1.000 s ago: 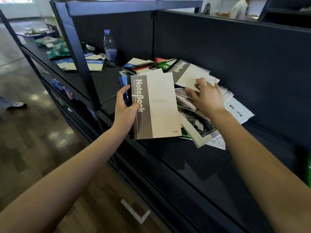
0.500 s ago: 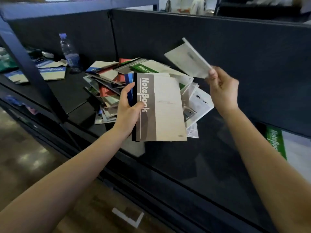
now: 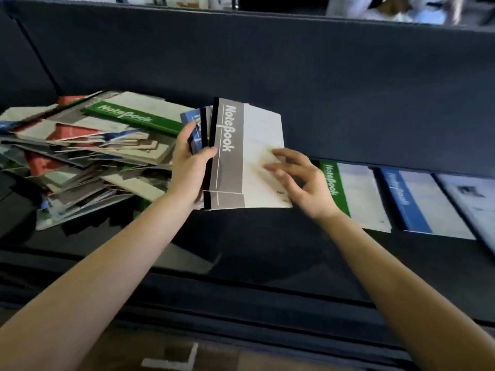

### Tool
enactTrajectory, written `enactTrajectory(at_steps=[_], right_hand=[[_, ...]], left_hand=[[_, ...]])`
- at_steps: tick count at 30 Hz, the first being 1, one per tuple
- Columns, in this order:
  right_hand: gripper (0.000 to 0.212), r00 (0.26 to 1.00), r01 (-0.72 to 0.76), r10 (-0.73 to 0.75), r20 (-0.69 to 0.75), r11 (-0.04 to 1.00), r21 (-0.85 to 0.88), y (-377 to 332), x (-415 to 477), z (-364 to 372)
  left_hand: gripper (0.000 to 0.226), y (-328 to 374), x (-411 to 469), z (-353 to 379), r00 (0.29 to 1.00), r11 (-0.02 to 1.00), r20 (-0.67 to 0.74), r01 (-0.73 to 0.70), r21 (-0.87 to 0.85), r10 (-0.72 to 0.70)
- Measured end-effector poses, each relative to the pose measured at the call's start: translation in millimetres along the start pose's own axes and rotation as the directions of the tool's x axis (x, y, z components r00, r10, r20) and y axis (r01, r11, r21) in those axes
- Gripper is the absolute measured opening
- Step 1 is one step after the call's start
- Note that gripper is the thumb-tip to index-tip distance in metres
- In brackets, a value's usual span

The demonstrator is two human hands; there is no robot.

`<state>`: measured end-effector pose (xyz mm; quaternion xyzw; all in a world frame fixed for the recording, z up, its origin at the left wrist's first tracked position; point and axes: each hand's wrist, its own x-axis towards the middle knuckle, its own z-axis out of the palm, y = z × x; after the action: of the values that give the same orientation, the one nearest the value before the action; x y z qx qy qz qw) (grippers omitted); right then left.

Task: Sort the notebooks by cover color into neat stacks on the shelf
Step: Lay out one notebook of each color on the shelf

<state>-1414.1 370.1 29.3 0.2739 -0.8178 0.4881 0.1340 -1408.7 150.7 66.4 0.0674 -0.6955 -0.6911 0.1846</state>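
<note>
At the shelf front, centre, my left hand (image 3: 191, 167) grips a fanned bundle of notebooks along the spine side, with the thumb across the front and the fingers curled behind. The grey notebook (image 3: 241, 156) is foremost in the bundle and is held clear above the shelf (image 3: 267, 250), leaning slightly. A second grey-banded cover shows just under its bottom edge. A blue notebook (image 3: 190, 119) fans out behind it on the left.

My right hand (image 3: 300, 183) holds nothing. Its fingers are spread and loosely bent, and the fingertips (image 3: 280, 154) rest on the white part of the grey notebook's cover.

To the left, an unsorted pile (image 3: 93, 151) lies slumped on the shelf, with red, grey, white and green covers overlapping at mixed angles. A green notebook (image 3: 128, 117) sits near its top. The held bundle and my left hand hide the pile's right end.

To the right, three lots lie flat in a row against the back panel (image 3: 267, 62): a green stack (image 3: 356, 194), a blue stack (image 3: 417, 202) and a pale stack (image 3: 471, 199) at the frame edge. My right hand covers part of the green stack's spine side. Motion blur prevents a count of the notebooks in any lot.

Below the shelf front, a white tape mark (image 3: 174, 360) shows on the floor.
</note>
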Motion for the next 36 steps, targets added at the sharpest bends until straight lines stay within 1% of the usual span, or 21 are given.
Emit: enactTrajectory(at_steps=[2, 4, 6, 7, 8, 10, 11, 13, 16, 19, 21, 22, 25, 27, 29, 33, 36], right_hand=[[0.038, 0.989, -0.142, 0.137, -0.063, 0.987, -0.073, 8.1, -8.4, -20.5], [0.059, 0.961, -0.265, 0.256, -0.108, 0.960, -0.085, 20.5, -18.1, -36.7], [0.083, 0.907, -0.399, 0.400, -0.133, 0.916, 0.032, 28.8, -31.6, -50.9], [0.092, 0.879, -0.443, 0.455, -0.141, 0.890, 0.109, 32.5, -39.1, -58.3], [0.096, 0.854, -0.476, 0.500, -0.147, 0.863, 0.167, 35.7, -46.6, -66.1], [0.093, 0.818, -0.514, 0.548, -0.174, 0.833, 0.205, 42.7, -61.3, -83.9], [0.087, 0.809, -0.518, 0.552, -0.199, 0.832, 0.200, 45.6, -67.9, -94.1], [0.077, 0.802, -0.512, 0.542, -0.250, 0.840, 0.178, 53.7, -79.8, -115.1], [0.064, 0.793, -0.515, 0.545, -0.271, 0.839, 0.177, 65.5, -97.1, -144.8], [0.062, 0.723, -0.553, 0.620, -0.305, 0.784, 0.281, 71.4, -112.9, -168.2], [0.058, 0.670, -0.569, 0.688, -0.280, 0.718, 0.401, 76.9, -121.2, -183.2], [0.054, 0.658, -0.569, 0.713, -0.243, 0.682, 0.460, 80.4, -124.5, -191.2], [0.033, 0.663, -0.587, 0.734, -0.149, 0.633, 0.505, 88.9, -133.4, -215.0], [0.026, 0.655, -0.579, 0.742, -0.141, 0.613, 0.538, 95.8, -137.5, -227.9], [0.026, 0.652, -0.573, 0.745, -0.139, 0.605, 0.553, 102.8, -138.0, -236.7], [0.041, 0.642, -0.593, 0.752, -0.146, 0.609, 0.527, 114.2, -126.8, -241.7], [0.044, 0.651, -0.611, 0.752, -0.102, 0.598, 0.518, 122.0, -111.4, -232.1]], left_hand=[[0.060, 0.9, -8.5, 24.0, 0.998, 0.999, 0.066, -0.023, 0.034, 0.021], [0.061, -2.2, -17.8, 46.7, 0.991, 0.998, 0.136, -0.031, 0.061, 0.023], [0.062, -8.6, -26.8, 68.7, 0.978, 0.999, 0.210, -0.019, 0.046, 0.009], [0.062, -11.8, -31.1, 79.8, 0.969, 0.999, 0.248, -0.012, 0.044, 0.001], [0.062, -14.1, -35.4, 90.8, 0.959, 0.999, 0.284, -0.004, 0.053, -0.011], [0.063, -19.5, -43.4, 113.6, 0.938, 0.998, 0.346, 0.006, 0.059, -0.026], [0.063, -22.4, -47.4, 125.3, 0.928, 0.999, 0.370, 0.013, 0.051, -0.031], [0.064, -26.4, -57.1, 147.6, 0.910, 0.999, 0.411, 0.042, 0.035, -0.052], [0.068, -30.9, -71.6, 176.8, 0.877, 0.993, 0.466, 0.118, 0.022, -0.115], [0.065, -33.0, -81.2, 205.8, 0.861, 0.991, 0.492, 0.134, 0.028, -0.130], [0.062, -32.7, -86.4, 226.2, 0.864, 0.993, 0.490, 0.117, 0.032, -0.117], [0.061, -32.6, -89.4, 236.0, 0.865, 0.994, 0.490, 0.109, 0.031, -0.110], [0.058, -36.0, -98.6, 259.5, 0.852, 0.994, 0.513, 0.102, 0.031, -0.103], [0.058, -39.7, -102.8, 271.2, 0.855, 0.993, 0.508, 0.114, 0.022, -0.109], [0.059, -41.6, -105.4, 280.3, 0.868, 0.993, 0.486, 0.116, 0.011, -0.107], [0.055, -41.7, -104.7, 285.3, 0.896, 0.988, 0.428, 0.148, -0.038, -0.118], [0.056, -45.0, -104.9, 269.2, 0.930, 0.984, 0.339, 0.172, -0.052, -0.144]])
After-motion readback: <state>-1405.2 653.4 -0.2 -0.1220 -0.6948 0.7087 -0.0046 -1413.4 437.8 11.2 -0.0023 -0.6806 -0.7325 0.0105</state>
